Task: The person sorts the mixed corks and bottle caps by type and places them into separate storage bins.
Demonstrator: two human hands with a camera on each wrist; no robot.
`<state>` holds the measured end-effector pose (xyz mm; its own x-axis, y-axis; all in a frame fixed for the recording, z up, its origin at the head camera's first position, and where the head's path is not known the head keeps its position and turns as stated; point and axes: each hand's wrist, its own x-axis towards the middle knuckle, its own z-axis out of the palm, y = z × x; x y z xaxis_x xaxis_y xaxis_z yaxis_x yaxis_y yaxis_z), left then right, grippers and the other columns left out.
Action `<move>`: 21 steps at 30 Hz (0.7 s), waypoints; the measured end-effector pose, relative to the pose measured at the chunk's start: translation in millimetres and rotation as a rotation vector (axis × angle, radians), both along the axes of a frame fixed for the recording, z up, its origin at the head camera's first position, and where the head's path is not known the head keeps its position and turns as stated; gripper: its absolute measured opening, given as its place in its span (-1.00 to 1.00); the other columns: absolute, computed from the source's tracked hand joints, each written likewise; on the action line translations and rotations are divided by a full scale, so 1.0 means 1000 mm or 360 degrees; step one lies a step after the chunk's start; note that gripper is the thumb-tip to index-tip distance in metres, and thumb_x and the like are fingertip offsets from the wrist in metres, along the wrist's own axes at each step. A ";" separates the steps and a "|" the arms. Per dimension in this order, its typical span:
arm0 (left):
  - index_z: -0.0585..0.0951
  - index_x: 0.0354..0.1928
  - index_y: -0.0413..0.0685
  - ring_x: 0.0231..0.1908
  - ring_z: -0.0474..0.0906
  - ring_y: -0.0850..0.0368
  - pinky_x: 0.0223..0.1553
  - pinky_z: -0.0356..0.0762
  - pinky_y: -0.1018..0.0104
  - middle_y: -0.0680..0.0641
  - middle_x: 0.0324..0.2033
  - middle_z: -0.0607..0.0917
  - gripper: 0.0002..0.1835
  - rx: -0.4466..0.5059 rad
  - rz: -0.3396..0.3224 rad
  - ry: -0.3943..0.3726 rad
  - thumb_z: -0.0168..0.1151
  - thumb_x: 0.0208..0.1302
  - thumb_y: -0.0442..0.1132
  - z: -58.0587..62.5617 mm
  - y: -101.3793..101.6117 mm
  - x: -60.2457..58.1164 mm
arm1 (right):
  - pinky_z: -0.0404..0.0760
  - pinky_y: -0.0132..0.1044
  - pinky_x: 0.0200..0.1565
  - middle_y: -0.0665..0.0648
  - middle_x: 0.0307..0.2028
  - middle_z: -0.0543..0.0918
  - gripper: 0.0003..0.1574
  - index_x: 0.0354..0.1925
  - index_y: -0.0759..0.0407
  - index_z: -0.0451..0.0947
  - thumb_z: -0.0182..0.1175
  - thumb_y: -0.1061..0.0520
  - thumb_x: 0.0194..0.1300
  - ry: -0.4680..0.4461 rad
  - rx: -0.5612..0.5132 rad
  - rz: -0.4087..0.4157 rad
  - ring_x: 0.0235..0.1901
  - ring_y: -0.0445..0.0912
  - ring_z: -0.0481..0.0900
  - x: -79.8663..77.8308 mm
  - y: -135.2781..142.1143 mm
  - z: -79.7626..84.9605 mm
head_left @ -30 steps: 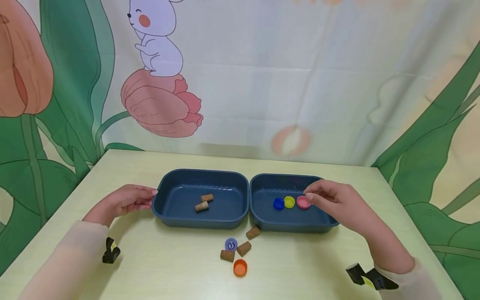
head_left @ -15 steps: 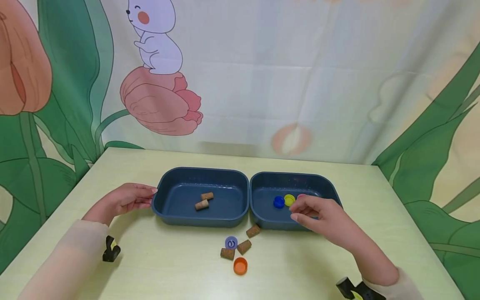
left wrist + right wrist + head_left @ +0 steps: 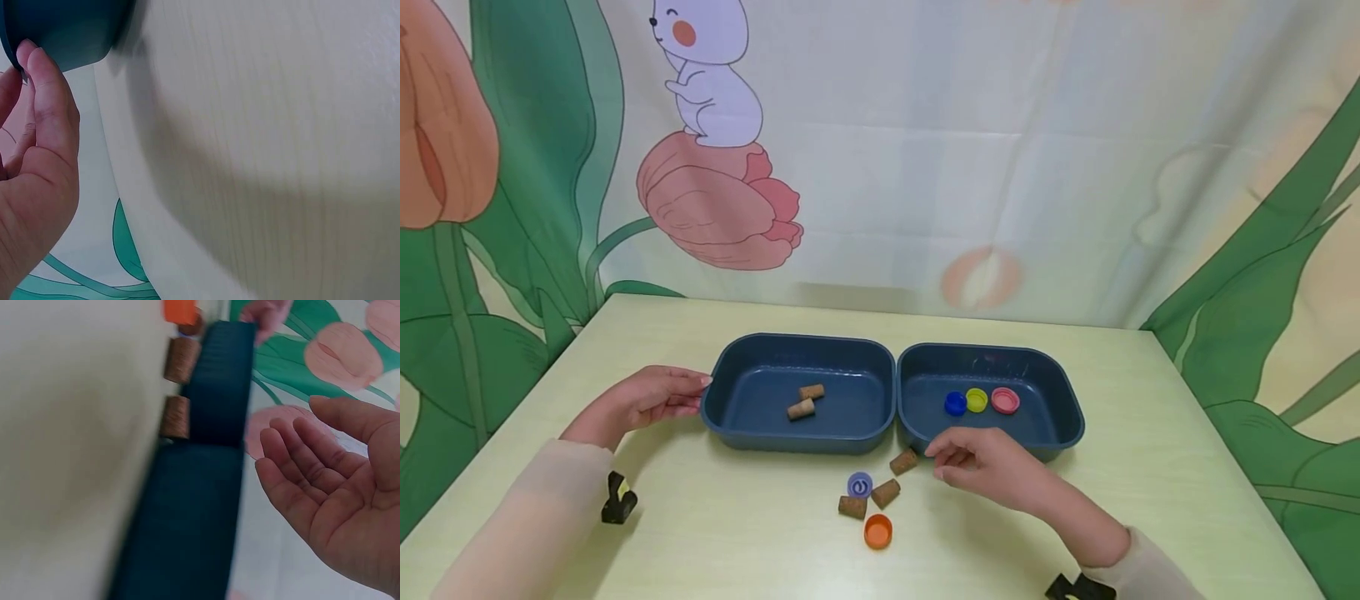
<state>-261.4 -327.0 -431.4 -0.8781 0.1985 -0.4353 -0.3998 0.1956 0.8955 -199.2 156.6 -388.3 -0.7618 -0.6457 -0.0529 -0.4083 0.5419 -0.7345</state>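
My left hand (image 3: 651, 398) touches the left rim of the left blue tray (image 3: 801, 445) with its fingertips, the fingers fairly straight. Two corks (image 3: 806, 401) lie inside that tray. My right hand (image 3: 988, 467) hovers by the near edge of the right blue tray (image 3: 1071, 417), its fingers loosely bent and apart, with nothing in them. That tray contains a blue cap (image 3: 955, 403), a yellow cap (image 3: 976, 400) and a pink cap (image 3: 1005, 400). Left of the right hand is a cork (image 3: 903, 462). In the right wrist view the open palm (image 3: 350, 512) shows.
In front of the trays are two more corks (image 3: 886, 493), a purple cap (image 3: 860, 484) and an orange cap (image 3: 877, 531) on the pale table (image 3: 737, 533). The trays stand side by side. Behind the table hangs a printed curtain (image 3: 880, 167).
My right hand has left the pink cap in the right tray and come toward me and leftward, out past the tray's near rim. The left hand has stayed at its tray.
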 end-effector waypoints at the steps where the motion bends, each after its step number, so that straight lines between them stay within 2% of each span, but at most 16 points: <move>1: 0.69 0.04 -0.12 -0.36 0.72 0.33 -0.18 0.76 0.48 0.17 -0.40 0.78 -0.77 -0.0001 0.0003 -0.0002 0.12 0.55 -0.21 0.000 0.000 0.000 | 0.67 -0.53 -0.11 0.11 -0.19 0.77 -0.72 0.00 0.28 0.65 0.32 0.19 0.37 -0.0006 0.0016 0.0009 -0.20 -0.26 0.64 -0.001 -0.002 -0.004; 5: 0.71 -0.05 -0.04 -0.36 0.72 0.33 -0.17 0.76 0.47 0.16 -0.40 0.79 -0.82 0.0013 0.0001 -0.0010 0.14 0.54 -0.20 0.000 0.000 -0.001 | 0.64 -0.53 -0.12 0.13 -0.18 0.77 -0.71 0.01 0.30 0.65 0.33 0.20 0.35 -0.0021 0.0082 0.0020 -0.21 -0.25 0.63 -0.006 -0.010 -0.018; 12: 0.70 -0.03 -0.07 -0.37 0.72 0.33 -0.19 0.75 0.48 0.16 -0.41 0.79 -0.80 0.0025 -0.0002 -0.0020 0.12 0.55 -0.21 0.000 0.000 0.000 | 0.63 -0.55 -0.15 0.19 -0.16 0.78 -0.72 0.00 0.30 0.67 0.31 0.28 0.32 -0.0026 0.0103 0.0080 -0.23 -0.25 0.63 -0.014 -0.021 -0.038; 18: 0.67 0.07 -0.17 -0.36 0.73 0.32 -0.19 0.76 0.48 0.15 -0.39 0.79 -0.74 0.0034 -0.0002 -0.0021 0.12 0.55 -0.22 0.001 -0.001 0.000 | 0.66 -0.54 -0.11 0.20 -0.10 0.81 -0.65 0.08 0.30 0.67 0.32 0.31 0.32 0.0031 0.0143 0.0156 -0.14 -0.10 0.73 -0.017 -0.031 -0.044; 21: 0.70 0.00 -0.09 -0.36 0.73 0.33 -0.19 0.76 0.48 0.16 -0.40 0.79 -0.79 0.0038 -0.0002 -0.0023 0.12 0.55 -0.22 0.001 0.000 0.001 | 0.68 -0.52 -0.10 0.19 -0.10 0.81 -0.63 0.09 0.31 0.67 0.33 0.32 0.31 0.0056 0.0186 0.0167 -0.13 -0.09 0.74 -0.017 -0.035 -0.046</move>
<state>-260.5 -327.5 -430.0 -0.8716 0.2101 -0.4430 -0.4123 0.1747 0.8941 -215.9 121.9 -433.9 -0.6930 -0.7130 -0.1065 -0.4919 0.5757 -0.6532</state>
